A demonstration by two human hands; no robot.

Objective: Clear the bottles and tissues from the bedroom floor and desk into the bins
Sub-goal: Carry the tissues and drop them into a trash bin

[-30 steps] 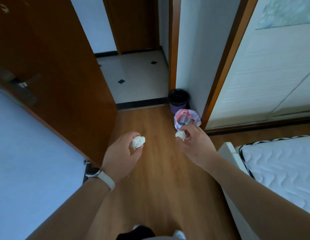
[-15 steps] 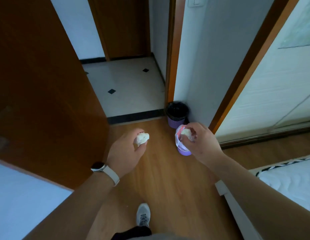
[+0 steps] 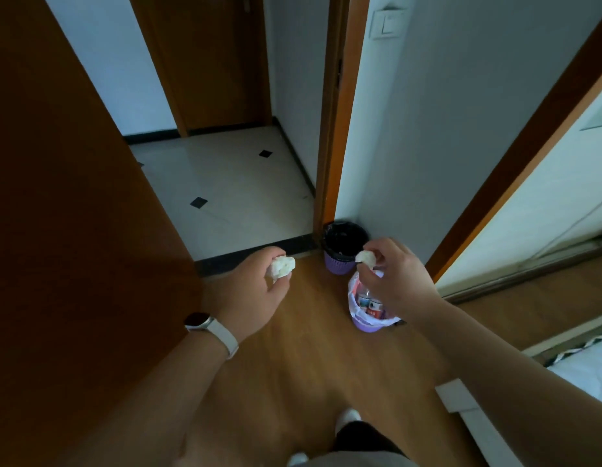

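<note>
2 crumpled tissues are held ready for binning. The left tissue (image 3: 282, 266) is gripped in the left hand's (image 3: 255, 294) curled fingers. The right tissue (image 3: 366, 257) is pinched by the right hand (image 3: 393, 281) near the black-lined bin (image 3: 343, 242), which stands at 12 o'clock from the bottle-filled bin (image 3: 365, 323).

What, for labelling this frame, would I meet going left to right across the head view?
Going rightward: wooden door → watch → left hand holding a tissue → black-lined bin → right hand pinching a second tissue → bed. The bottle bin overlaps the right hand, so it is omitted.
</note>
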